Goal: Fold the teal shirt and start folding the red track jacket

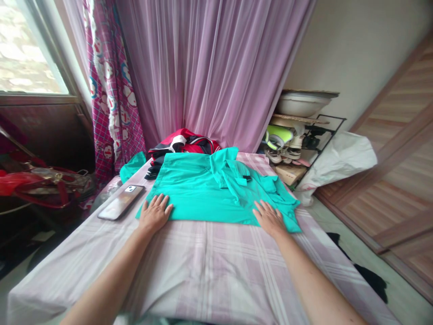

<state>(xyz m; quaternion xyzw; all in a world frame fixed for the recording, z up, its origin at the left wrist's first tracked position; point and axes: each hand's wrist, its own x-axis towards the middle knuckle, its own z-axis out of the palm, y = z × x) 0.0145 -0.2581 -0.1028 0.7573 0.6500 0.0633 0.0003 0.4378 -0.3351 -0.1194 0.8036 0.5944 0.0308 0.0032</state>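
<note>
A turquoise shirt [196,194] lies spread sideways across the table, its collar and bunched folds toward the right. My left hand [156,213] rests flat on the shirt's near left corner, fingers spread. On the near right part of the cloth lies my right hand [269,217], also flat with its fingers apart. Neither hand grips the fabric. Just left of my left hand is a phone [122,202], face down with its camera showing.
A plaid cloth [203,271] covers the table. Behind the shirt sits a pile of red and dark clothes [192,141]. Purple curtains [209,67] hang at the back. To the right stand a shoe rack [321,149] and a white bag [341,162].
</note>
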